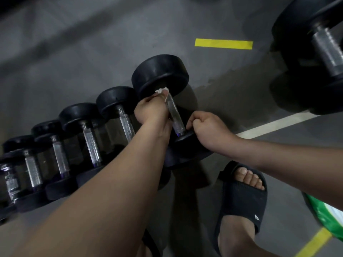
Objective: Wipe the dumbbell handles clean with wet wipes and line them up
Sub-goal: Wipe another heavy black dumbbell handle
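A row of several black dumbbells with knurled metal handles lies on the grey floor, running from lower left up to the centre. The largest dumbbell (160,75) is at the row's right end. My left hand (151,110) is curled round the upper part of its handle (175,115) with a white wet wipe (161,90) pinched against the metal. My right hand (206,127) grips the rim of that dumbbell's near weight head (182,139). The neighbouring dumbbell (116,100) lies just left of it.
A bigger dumbbell (315,51) lies at the upper right. Yellow tape (223,43) and a white line (274,125) mark the floor. My foot in a black slide sandal (241,197) stands below the hands. A green and white packet (328,214) shows at the right edge.
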Demonstrator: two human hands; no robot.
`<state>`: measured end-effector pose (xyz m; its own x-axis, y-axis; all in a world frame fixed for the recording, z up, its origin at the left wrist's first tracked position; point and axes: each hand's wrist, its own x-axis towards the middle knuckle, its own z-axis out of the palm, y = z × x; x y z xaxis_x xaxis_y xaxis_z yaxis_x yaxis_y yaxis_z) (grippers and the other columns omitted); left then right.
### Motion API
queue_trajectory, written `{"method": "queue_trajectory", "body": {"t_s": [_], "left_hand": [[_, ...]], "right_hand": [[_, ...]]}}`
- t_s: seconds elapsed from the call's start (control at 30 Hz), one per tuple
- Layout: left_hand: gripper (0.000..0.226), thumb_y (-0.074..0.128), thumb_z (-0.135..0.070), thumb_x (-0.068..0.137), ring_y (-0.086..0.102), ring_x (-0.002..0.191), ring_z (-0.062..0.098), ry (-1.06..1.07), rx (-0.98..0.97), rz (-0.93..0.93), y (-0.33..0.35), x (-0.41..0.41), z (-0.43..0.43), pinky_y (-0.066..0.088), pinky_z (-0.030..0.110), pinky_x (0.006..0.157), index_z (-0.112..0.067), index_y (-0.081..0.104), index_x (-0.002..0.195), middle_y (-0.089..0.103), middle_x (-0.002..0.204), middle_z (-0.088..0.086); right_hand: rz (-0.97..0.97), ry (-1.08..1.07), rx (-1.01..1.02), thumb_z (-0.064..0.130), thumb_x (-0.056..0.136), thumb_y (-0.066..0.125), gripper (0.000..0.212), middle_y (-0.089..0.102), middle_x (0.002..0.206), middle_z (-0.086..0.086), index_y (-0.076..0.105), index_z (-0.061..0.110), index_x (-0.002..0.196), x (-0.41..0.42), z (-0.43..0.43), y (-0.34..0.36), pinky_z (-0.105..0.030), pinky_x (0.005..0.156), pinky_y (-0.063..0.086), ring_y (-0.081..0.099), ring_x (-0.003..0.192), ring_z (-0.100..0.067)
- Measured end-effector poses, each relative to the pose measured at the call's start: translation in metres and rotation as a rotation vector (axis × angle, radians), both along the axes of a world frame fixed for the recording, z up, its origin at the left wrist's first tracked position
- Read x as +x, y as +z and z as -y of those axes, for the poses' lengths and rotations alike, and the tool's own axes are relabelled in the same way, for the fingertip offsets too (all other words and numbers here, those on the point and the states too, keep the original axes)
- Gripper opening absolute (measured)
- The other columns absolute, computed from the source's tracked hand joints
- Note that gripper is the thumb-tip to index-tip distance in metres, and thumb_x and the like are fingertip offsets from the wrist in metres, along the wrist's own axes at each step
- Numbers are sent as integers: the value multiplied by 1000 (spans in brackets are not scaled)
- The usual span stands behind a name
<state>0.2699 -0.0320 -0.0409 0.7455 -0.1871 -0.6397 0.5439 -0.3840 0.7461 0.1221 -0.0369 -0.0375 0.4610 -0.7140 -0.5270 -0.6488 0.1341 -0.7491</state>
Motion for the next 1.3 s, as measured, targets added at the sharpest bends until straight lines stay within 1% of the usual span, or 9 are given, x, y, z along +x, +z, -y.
{"method": "queue_trajectory", "body": {"t_s": [0.13, 0.23, 0.33, 0.53, 0.6, 0.7, 0.93, 1.1, 1.3], "left_hand": [[16, 70, -6, 91, 71, 75, 14, 3, -101, -226, -7, 11, -2, 59, 29, 70, -4, 72, 107, 74, 88, 4], [18, 51, -2, 102, 63, 66, 12, 63, -104, -380, -5, 17, -2, 56, 28, 60, -8, 66, 94, 65, 76, 2], [28, 38, 7, 101, 62, 74, 18, 3, -57, -421, -3, 17, -1, 56, 32, 84, -4, 63, 94, 62, 86, 9], [28, 45, 1, 100, 57, 59, 9, 98, -70, -384, 0, 9, 2, 51, 20, 54, -11, 58, 79, 56, 72, 0], [14, 58, -7, 97, 63, 64, 7, 139, -85, -311, -5, 7, 2, 53, 18, 56, -11, 66, 86, 64, 73, -3], [19, 67, -14, 92, 66, 71, 6, -28, -7, -75, -4, 0, 1, 54, 23, 79, -12, 68, 73, 69, 69, -5], [16, 86, -36, 72, 72, 69, 12, -517, 186, 333, 8, 7, -21, 61, 33, 74, -22, 79, 71, 74, 67, -7], [12, 88, -20, 74, 67, 60, 13, -837, 272, 266, 23, 9, -45, 58, 31, 63, -20, 78, 68, 73, 67, 0], [10, 81, -13, 82, 58, 57, 8, -1018, 446, 110, 35, 3, -61, 47, 13, 47, -12, 73, 76, 68, 66, -1]], "right_hand": [[-8, 0, -6, 12, 90, 46, 30, 59, 67, 12, 62, 25, 68, 0, 0, 0, -28, 63, 34, 52, 69, -7], [-14, 13, -9, 11, 90, 46, 30, 58, 67, 12, 62, 25, 68, 0, 0, 1, -29, 62, 33, 52, 71, -11], [-16, 8, -13, 11, 89, 46, 29, 59, 69, 11, 62, 24, 68, 0, -1, 1, -29, 65, 34, 54, 75, -14], [-22, -3, -19, 12, 89, 46, 30, 60, 69, 12, 62, 25, 67, 0, -1, -1, -28, 66, 35, 54, 75, -13], [-24, -6, -17, 12, 89, 46, 30, 60, 69, 11, 62, 25, 67, 0, -1, -1, -28, 66, 35, 55, 75, -14], [-32, 1, -23, 13, 89, 46, 30, 61, 69, 10, 62, 25, 67, 0, -1, -1, -29, 67, 37, 57, 76, -17], [-22, 7, -11, 12, 90, 45, 31, 61, 70, 11, 61, 26, 67, -1, -1, -1, -29, 68, 37, 56, 75, -15], [-21, -50, -52, 12, 90, 46, 26, 63, 81, 7, 61, 23, 72, -2, -4, 2, -27, 70, 36, 57, 87, -17], [-78, -71, -148, 12, 92, 45, 18, 58, 107, -9, 57, 24, 86, -3, -9, 0, -37, 99, 39, 50, 110, -33]]}}
